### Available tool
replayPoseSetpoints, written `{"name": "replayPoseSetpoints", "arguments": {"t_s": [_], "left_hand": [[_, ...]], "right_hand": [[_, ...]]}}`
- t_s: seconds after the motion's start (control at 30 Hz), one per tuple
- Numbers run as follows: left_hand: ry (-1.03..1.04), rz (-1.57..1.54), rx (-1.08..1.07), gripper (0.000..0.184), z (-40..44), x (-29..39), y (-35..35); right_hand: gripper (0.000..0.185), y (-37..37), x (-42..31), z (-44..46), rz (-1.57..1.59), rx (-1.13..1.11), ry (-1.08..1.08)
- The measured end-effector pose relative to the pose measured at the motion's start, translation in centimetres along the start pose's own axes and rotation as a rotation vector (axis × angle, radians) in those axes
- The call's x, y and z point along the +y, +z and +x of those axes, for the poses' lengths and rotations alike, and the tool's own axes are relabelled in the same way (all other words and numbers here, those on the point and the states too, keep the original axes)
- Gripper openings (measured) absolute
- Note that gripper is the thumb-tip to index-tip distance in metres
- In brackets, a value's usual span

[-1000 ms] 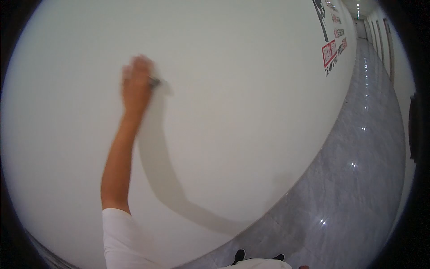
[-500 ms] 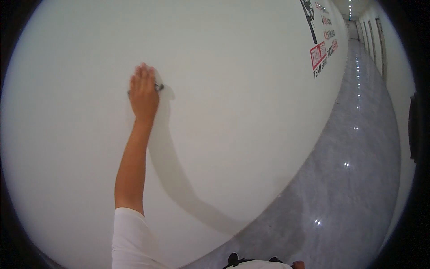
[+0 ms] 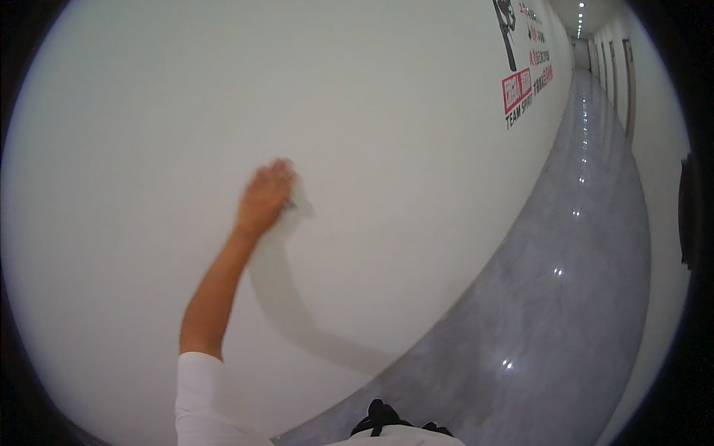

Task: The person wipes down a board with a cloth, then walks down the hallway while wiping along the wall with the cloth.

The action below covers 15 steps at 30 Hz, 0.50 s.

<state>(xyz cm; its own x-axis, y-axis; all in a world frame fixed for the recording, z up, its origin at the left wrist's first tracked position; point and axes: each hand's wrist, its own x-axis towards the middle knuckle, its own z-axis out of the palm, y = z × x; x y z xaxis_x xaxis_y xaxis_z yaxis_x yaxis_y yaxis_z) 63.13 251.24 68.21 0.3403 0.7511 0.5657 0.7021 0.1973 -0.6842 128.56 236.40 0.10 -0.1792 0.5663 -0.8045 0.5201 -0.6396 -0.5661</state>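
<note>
My left hand (image 3: 269, 195) is raised against the white wall (image 3: 387, 223), its back to me and its fingers pointing up, slightly blurred. A small dark object (image 3: 291, 204) peeks out at the right side of the palm, between hand and wall. The hand covers most of it, so its kind is unclear. A shadow of the hand and arm falls on the wall to the right. My right hand is out of view.
Red and black lettering with a dark figure (image 3: 506, 33) marks the wall at upper right. A shiny grey floor (image 3: 550, 297) runs down a corridor with doors (image 3: 629, 82) along the opposite side. Black shoes (image 3: 378, 416) show at the bottom.
My left hand has moved down and to the right along the wall with the dark object and has tilted rightward. My right hand, partly visible at the bottom before, has left view.
</note>
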Motion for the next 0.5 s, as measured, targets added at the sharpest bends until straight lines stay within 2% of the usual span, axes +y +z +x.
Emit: {"name": "replayPoseSetpoints", "arguments": {"t_s": [0.1,0.2,0.3,0.4,0.47,0.5], "left_hand": [[-0.249,0.292,0.170,0.053,4.0,-6.6,-6.0],[-0.501,0.381,0.403,0.053,5.8,-11.2,-9.2],[-0.550,0.403,0.485,0.055,6.1,-12.1,-8.5],[-0.556,0.414,0.461,0.057,6.1,-9.4,-6.3],[-0.457,0.342,0.393,0.053,6.0,-6.7,-4.8],[-0.471,0.342,0.393,0.053,5.9,-5.6,-3.5]], "right_hand": [[0.021,-0.5,-1.3,-0.2,0.030,-0.002,0.004],[0.021,-0.8,-2.6,0.3,0.037,-0.004,0.008],[0.021,-1.0,-4.3,1.5,0.046,-0.006,-0.008],[0.022,-0.4,-6.4,2.8,0.055,-0.013,-0.047],[0.022,0.3,-8.8,3.9,0.123,-0.016,-0.050],[0.021,0.7,-10.3,4.4,0.172,-0.013,-0.043]]}}
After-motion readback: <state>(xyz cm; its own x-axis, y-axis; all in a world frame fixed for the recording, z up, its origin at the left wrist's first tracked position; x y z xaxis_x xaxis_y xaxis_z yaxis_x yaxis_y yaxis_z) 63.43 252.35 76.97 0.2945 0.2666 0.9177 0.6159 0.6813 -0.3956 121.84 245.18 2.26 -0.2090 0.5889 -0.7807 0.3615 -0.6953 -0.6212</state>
